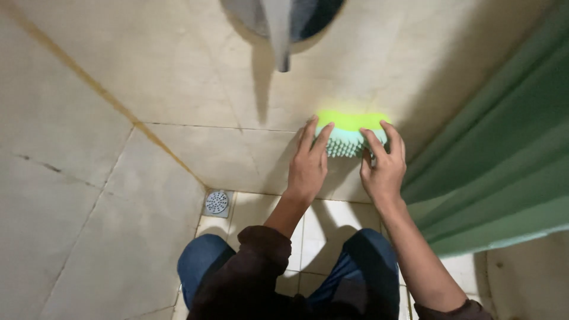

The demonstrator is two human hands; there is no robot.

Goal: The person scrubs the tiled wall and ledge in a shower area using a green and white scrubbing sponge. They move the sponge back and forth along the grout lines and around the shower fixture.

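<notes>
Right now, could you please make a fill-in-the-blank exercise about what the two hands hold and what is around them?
1. Both hands, left hand and right hand, hold a scrub brush against the tiled ____.
2. The round metal drain lies in the ____.
3. The curtain on the right is ____.

Missing words: wall; floor; green

Tiled bathroom: floor drain [217,202], tap [280,32]
</notes>
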